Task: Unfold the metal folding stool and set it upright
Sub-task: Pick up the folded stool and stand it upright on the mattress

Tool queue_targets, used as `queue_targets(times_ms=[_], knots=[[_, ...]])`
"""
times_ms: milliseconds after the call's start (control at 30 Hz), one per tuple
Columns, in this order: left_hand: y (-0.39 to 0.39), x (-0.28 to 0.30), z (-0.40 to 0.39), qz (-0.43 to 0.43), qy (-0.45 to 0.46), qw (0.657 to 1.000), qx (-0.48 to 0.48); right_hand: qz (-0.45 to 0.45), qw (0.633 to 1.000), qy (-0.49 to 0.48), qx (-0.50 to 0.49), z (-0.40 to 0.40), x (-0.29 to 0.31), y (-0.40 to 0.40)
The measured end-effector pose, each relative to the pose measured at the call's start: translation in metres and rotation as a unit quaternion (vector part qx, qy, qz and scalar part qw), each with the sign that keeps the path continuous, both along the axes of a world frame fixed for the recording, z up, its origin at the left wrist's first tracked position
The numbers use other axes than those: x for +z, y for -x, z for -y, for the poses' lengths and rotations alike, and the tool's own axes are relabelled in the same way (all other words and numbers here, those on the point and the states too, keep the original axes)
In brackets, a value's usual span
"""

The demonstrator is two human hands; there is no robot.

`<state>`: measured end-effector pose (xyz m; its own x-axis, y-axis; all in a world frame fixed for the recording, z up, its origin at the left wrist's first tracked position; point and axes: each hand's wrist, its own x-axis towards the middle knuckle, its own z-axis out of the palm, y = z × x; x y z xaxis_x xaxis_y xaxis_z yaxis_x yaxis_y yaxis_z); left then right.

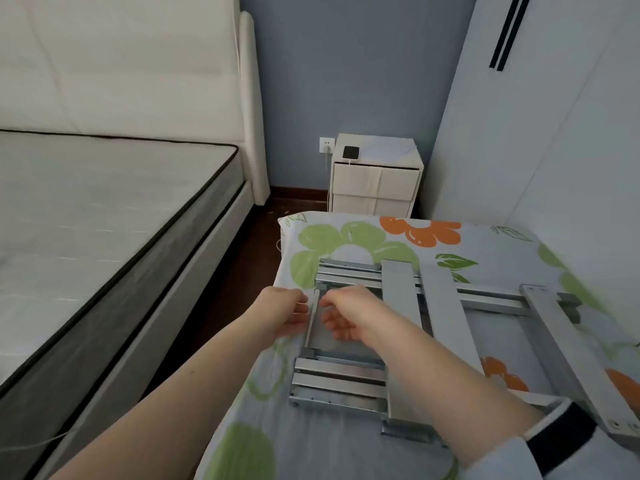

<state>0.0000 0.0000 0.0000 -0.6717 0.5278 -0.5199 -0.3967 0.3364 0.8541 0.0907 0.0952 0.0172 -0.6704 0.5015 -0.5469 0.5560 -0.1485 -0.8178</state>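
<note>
The metal folding stool point(440, 313) lies flat and folded on a flower-patterned cloth surface point(363, 237), its grey slats and leg frames spread toward the right. My left hand point(284, 313) is at the stool's left end bar, fingers curled beside it from the left. My right hand point(346, 315) reaches across the frame and curls at the same bar from the right. Both hands touch or nearly touch the thin bar point(311, 318); a firm grip cannot be made out.
A bed with a bare grey mattress point(104, 209) stands to the left, with a dark floor gap point(242, 271) between it and the cloth surface. A white bedside cabinet point(375, 178) stands at the far wall. A white wardrobe point(540, 116) lies to the right.
</note>
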Motion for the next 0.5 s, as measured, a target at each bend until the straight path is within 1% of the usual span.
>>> queue_targets(times_ms=[100,200,500], knots=[[-0.003,0.000,0.000,0.001,0.006,1.000,-0.019,0.014,1.000,0.001,-0.028,0.004,-0.005,0.003],[-0.006,-0.002,0.000,0.012,0.008,0.998,-0.058,0.029,0.999,0.010,-0.021,0.009,-0.012,0.008],[-0.007,-0.003,-0.002,-0.001,0.012,0.998,-0.059,0.041,0.999,0.010,-0.008,0.012,-0.012,0.013]])
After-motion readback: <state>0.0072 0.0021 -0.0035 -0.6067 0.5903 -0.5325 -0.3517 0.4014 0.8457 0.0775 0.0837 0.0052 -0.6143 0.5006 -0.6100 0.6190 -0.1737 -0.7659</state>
